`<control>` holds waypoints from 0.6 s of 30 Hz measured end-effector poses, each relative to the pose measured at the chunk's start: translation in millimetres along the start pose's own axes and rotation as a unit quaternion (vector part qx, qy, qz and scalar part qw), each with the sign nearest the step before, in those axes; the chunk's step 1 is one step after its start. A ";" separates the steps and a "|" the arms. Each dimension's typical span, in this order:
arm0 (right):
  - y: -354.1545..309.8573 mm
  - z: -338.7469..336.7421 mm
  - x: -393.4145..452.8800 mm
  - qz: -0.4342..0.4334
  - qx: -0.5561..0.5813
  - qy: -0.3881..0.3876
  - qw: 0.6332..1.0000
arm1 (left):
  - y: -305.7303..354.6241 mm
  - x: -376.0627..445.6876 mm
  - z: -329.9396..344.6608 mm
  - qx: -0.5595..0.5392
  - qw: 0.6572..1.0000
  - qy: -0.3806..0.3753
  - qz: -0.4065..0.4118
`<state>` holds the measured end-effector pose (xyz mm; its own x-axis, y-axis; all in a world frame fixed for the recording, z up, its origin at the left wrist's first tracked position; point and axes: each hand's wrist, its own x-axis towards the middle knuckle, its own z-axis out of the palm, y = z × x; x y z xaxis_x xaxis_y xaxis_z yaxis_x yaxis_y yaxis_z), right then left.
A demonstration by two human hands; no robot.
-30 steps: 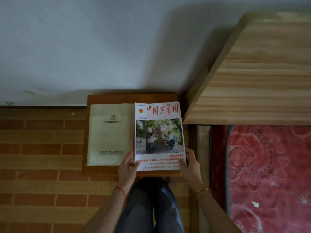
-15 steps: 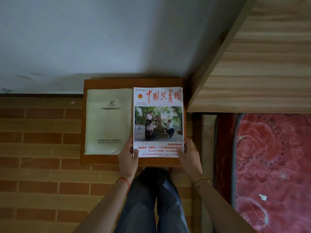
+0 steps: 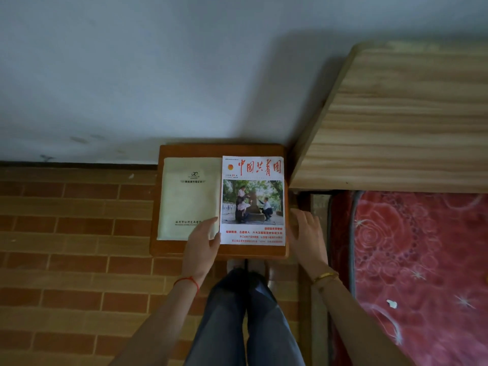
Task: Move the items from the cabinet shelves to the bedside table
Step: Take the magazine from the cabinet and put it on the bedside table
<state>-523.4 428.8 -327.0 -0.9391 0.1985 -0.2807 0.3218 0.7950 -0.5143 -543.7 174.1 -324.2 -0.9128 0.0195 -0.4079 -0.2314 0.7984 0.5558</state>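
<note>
Magazine [image 3: 252,200] flat on table [image 3: 221,149], right half, beside cream booklet [image 3: 190,198]. Left hand [image 3: 202,240] open, fingers at magazine's left edge, over booklet corner. Right hand [image 3: 306,233] open, just beside right edge. Risk: withdrawing hands drag either item askew, magazine slips past table's right edge.

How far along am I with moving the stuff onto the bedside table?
Done: a cream booklet and a red-titled magazine lie flat side by side on the bedside table. In hand: nothing is gripped; your left hand rests open at the magazine's lower left corner, your right hand open just off its right edge. Left: the cabinet shelves are out of view, so I can't tell what remains.
</note>
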 end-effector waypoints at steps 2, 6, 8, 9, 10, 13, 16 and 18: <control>-18.5 -29.4 -12.6 -0.031 -0.009 0.010 0.999 | 13.6 -13.0 -31.5 0.014 0.999 0.003 0.029; -53.5 -82.5 -47.1 -0.083 -0.026 0.051 0.995 | 38.4 -45.7 -93.4 0.054 0.993 0.037 0.098; -68.3 -104.0 -66.5 -0.102 -0.029 0.065 0.992 | 48.4 -65.6 -121.0 0.076 0.987 0.056 0.131; -74.4 -113.2 -76.1 -0.109 -0.029 0.069 0.991 | 52.4 -76.0 -132.9 0.083 0.984 0.066 0.142; -79.4 -121.0 -85.7 -0.115 -0.028 0.074 0.990 | 55.9 -86.7 -143.5 0.085 0.982 0.077 0.150; -90.7 -139.2 -111.4 -0.136 -0.023 0.091 0.986 | 62.9 -120.0 -167.3 0.078 0.976 0.105 0.172; -98.4 -150.4 -131.8 -0.160 -0.015 0.106 0.981 | 65.6 -150.4 -177.8 0.077 0.972 0.128 0.179; -102.4 -154.5 -143.3 -0.173 -0.014 0.108 0.979 | 64.1 -168.0 -180.7 0.073 0.972 0.140 0.172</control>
<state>-440.5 407.5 -109.0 -0.9959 0.0289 0.0862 -0.0208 0.8507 -0.5252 -466.0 113.3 -89.1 -0.9883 0.1522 0.0089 0.1356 0.8505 0.5082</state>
